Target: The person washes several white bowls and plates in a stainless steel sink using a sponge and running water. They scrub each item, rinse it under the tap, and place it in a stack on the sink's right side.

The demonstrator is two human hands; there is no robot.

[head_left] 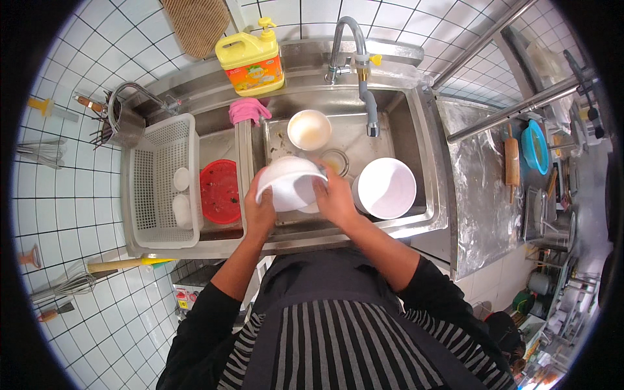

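A white bowl (291, 187) is tilted on its side above the right-hand sink basin, its inside turned toward me. My left hand (260, 214) grips its left rim, thumb on the inner side. On the opposite rim my right hand (336, 195) holds it, the fingers partly hidden behind the bowl. Beyond it a smaller cream-coloured bowl (309, 130) sits on the floor of the steel sink (356, 109). A large white round container (386, 188) stands in the basin to the right of my right hand. Part of another pale item lies under the held bowl, mostly hidden.
A grey faucet (371, 109) hangs over the basin. Left are a pink cloth (247, 111) on the divider, a red basin (220, 192) and a white perforated basket (161, 180). A yellow detergent jug (251, 63) stands behind. Rightward, a floury steel table (480, 195) holds a rolling pin (511, 163).
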